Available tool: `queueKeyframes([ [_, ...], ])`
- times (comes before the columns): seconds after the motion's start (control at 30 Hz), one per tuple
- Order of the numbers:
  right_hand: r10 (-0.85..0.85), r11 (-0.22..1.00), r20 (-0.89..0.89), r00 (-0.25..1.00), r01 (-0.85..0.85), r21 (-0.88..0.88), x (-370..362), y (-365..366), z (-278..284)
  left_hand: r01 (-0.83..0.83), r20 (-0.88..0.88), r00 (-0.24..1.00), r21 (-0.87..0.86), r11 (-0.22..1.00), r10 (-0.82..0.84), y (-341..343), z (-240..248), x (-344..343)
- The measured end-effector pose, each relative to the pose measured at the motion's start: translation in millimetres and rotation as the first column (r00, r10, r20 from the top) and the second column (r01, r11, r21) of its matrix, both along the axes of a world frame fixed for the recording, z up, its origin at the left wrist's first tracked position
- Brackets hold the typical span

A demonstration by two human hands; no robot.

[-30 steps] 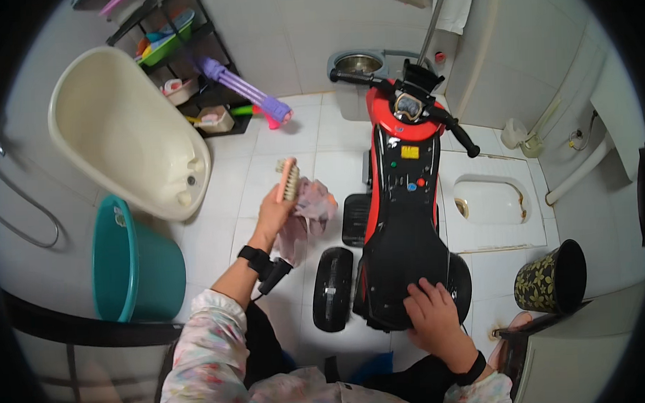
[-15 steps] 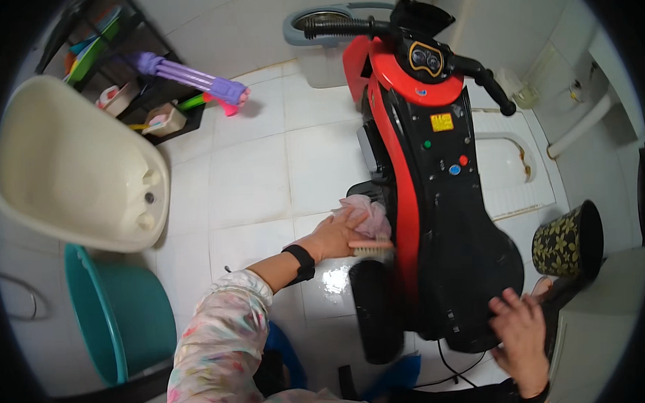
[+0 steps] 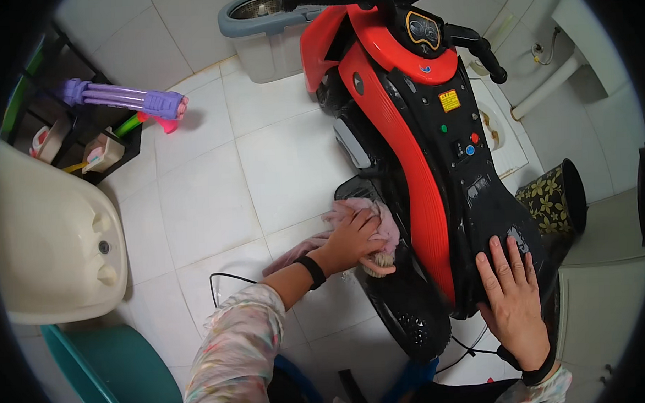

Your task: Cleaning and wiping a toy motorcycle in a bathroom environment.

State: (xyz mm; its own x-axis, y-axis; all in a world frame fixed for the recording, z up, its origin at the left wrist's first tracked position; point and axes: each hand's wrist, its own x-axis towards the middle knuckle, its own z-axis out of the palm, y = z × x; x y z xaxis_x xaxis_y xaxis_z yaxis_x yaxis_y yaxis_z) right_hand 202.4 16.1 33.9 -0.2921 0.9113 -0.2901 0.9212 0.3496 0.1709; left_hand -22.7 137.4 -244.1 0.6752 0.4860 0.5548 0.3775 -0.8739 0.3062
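Note:
A red and black ride-on toy motorcycle point(image 3: 387, 128) stands on the tiled floor. My left hand point(image 3: 349, 240) presses a crumpled pink cloth point(image 3: 386, 220) against its left side, by the black footrest point(image 3: 350, 190). A scrub brush point(image 3: 379, 265) with a pinkish handle and pale bristles is in the same hand, beside the cloth. Just below it is the black rear wheel point(image 3: 415, 322), with bright wet-looking spots. Fingers stretched, my right hand point(image 3: 514, 305) lies flat on the black seat point(image 3: 490, 217). The left palm is hidden.
A cream baby bathtub point(image 3: 61, 232) leans at the left above a teal tub point(image 3: 122, 372). A black shelf point(image 3: 125, 155) and purple toy blaster point(image 3: 127, 99) are farther back. A grey mop bucket point(image 3: 267, 50) stands behind, a floral bin point(image 3: 553, 200) and squat toilet point(image 3: 501, 124) at the right.
My right hand has come down flat on the seat. My left hand keeps the cloth and brush at the motorcycle's side; more cloth now trails under the wrist. The view has shifted and turned.

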Motion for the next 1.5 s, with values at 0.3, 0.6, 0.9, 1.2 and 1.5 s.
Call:
queueKeyframes([
  [0.3,-0.009,0.997,-0.004,1.0,0.009,0.075,7.8,-2.7,0.4,-0.053,-0.289,0.957,-0.143,0.988,0.009,-12.7,17.3,-87.7],
  [0.6,0.073,0.995,-0.013,0.997,-0.072,0.063,8.8,1.6,1.2,-0.222,-0.322,0.933,-0.172,0.96,0.158,51.8,30.7,-24.4],
  [0.9,0.08,0.993,-0.046,0.996,-0.076,0.091,23.8,-4.8,-0.7,-0.309,-0.177,0.948,-0.317,0.897,0.264,38.9,11.7,-53.9],
  [1.2,0.121,0.985,-0.043,0.992,-0.115,0.129,23.9,-3.1,-1.1,-0.345,-0.015,0.937,-0.209,0.915,0.35,22.2,47.2,-47.6],
  [1.5,0.136,0.981,-0.03,0.99,-0.131,0.142,28.3,-7.7,-3.7,-0.416,-0.507,0.817,-0.191,0.889,0.274,44.1,35.3,13.6],
])
